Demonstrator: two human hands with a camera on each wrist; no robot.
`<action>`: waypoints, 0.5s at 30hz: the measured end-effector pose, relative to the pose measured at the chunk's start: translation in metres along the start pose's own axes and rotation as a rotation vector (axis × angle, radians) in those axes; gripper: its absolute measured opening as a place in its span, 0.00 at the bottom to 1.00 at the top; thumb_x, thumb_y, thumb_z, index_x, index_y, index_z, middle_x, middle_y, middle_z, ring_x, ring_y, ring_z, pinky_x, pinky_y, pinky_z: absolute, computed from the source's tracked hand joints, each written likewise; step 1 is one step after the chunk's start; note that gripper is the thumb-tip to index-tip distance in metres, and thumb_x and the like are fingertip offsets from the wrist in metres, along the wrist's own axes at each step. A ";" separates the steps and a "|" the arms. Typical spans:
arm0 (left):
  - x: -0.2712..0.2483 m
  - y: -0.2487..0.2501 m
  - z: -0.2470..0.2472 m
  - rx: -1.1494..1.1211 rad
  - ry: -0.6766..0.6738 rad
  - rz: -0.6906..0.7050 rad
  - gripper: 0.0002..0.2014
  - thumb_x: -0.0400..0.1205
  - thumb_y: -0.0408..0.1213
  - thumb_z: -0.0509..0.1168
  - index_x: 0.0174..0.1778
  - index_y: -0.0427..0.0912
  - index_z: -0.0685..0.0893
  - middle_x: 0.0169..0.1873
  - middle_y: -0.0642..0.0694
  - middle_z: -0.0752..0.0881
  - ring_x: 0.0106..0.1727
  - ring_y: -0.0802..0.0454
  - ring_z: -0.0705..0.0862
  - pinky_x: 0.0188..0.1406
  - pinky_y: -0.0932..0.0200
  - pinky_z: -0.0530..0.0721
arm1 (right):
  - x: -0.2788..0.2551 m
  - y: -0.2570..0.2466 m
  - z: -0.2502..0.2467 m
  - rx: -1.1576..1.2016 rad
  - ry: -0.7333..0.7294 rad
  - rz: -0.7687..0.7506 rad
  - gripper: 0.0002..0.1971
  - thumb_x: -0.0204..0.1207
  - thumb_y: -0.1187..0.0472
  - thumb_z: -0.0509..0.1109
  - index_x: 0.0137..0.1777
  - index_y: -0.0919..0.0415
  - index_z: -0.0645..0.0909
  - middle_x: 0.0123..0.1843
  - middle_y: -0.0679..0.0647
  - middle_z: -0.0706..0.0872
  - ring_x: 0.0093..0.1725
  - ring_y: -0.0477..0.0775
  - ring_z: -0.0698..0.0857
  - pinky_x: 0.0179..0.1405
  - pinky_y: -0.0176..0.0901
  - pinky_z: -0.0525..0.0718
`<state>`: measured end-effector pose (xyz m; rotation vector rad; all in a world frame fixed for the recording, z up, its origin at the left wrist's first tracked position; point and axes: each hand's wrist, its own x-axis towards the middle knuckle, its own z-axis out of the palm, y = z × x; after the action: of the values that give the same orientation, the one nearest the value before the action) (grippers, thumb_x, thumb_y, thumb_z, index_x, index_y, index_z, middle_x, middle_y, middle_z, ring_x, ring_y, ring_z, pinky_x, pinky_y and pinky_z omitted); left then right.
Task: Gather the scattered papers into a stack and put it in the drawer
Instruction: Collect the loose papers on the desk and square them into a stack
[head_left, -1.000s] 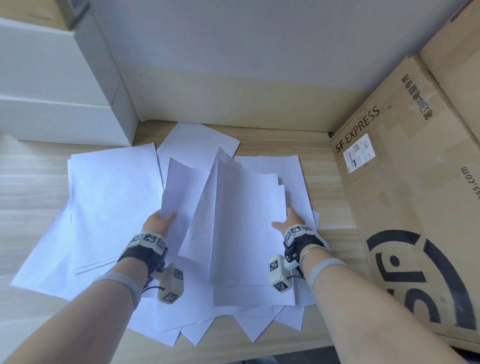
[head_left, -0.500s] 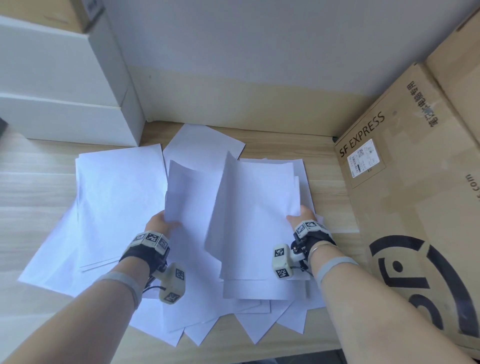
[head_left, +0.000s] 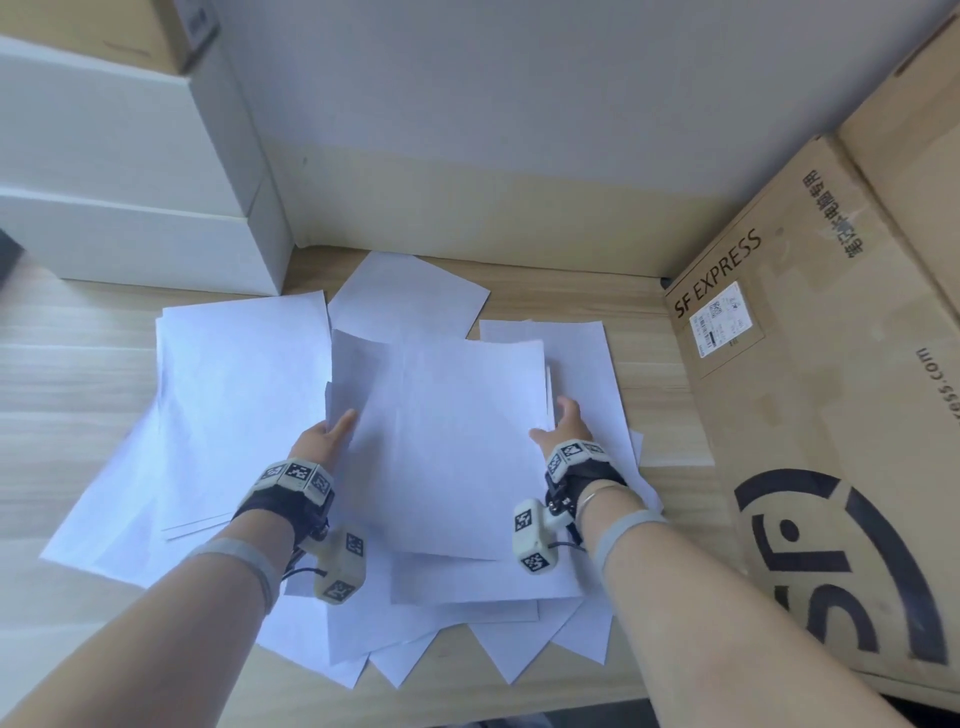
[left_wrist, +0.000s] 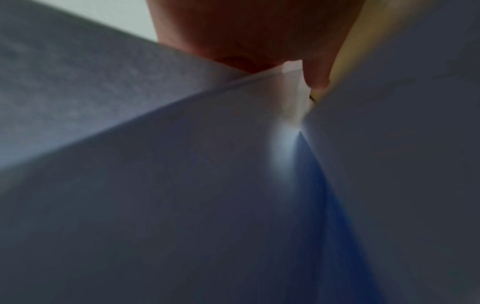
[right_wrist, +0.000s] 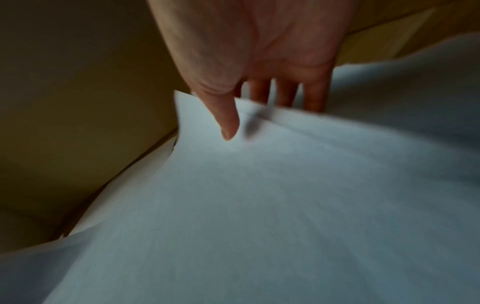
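Observation:
A bundle of white sheets (head_left: 457, 447) is held flat and slightly raised between both hands, over the middle of the scattered papers (head_left: 234, 405). My left hand (head_left: 332, 439) grips the bundle's left edge, thumb on top. My right hand (head_left: 563, 428) pinches the right edge. In the right wrist view the thumb (right_wrist: 228, 127) lies on the top sheet (right_wrist: 259, 195) and the fingers (right_wrist: 314, 96) go under it. The left wrist view shows only my left hand (left_wrist: 246, 37) among overlapping sheets (left_wrist: 182, 185). More loose sheets (head_left: 467, 629) fan out under my wrists on the wooden table (head_left: 67, 374).
A white drawer unit (head_left: 135, 234) with its fronts closed stands at the back left, against the wall. A big SF EXPRESS cardboard box (head_left: 810, 415) stands along the right side, close to my right arm. One sheet (head_left: 410, 296) lies toward the back wall.
The sheets that stood up in a tent between my hands have come down into one flat bundle. My right hand shifted a little right along the edge.

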<state>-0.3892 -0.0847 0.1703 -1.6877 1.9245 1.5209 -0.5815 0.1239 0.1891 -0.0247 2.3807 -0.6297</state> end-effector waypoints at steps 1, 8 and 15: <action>0.000 -0.001 0.000 -0.027 -0.014 -0.004 0.30 0.82 0.51 0.59 0.70 0.28 0.75 0.68 0.29 0.79 0.68 0.34 0.78 0.69 0.47 0.73 | 0.000 -0.002 0.007 -0.002 0.019 0.034 0.32 0.79 0.62 0.65 0.81 0.57 0.56 0.76 0.61 0.72 0.71 0.64 0.77 0.61 0.48 0.77; -0.004 -0.007 0.004 -0.048 -0.012 0.011 0.22 0.77 0.38 0.70 0.65 0.32 0.80 0.61 0.32 0.85 0.55 0.38 0.84 0.53 0.54 0.77 | -0.002 -0.012 0.040 -0.301 -0.172 -0.198 0.20 0.81 0.57 0.60 0.72 0.54 0.75 0.72 0.60 0.75 0.61 0.59 0.81 0.67 0.47 0.77; 0.000 -0.017 -0.006 -0.103 0.050 0.046 0.16 0.76 0.27 0.67 0.60 0.32 0.81 0.53 0.30 0.86 0.47 0.41 0.82 0.56 0.47 0.81 | 0.014 0.003 0.017 -0.468 -0.069 -0.153 0.28 0.77 0.66 0.63 0.77 0.52 0.65 0.77 0.57 0.67 0.74 0.63 0.71 0.73 0.54 0.72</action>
<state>-0.3725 -0.0866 0.1642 -1.7506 1.9542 1.6355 -0.5814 0.1171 0.1683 -0.4272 2.4216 -0.1242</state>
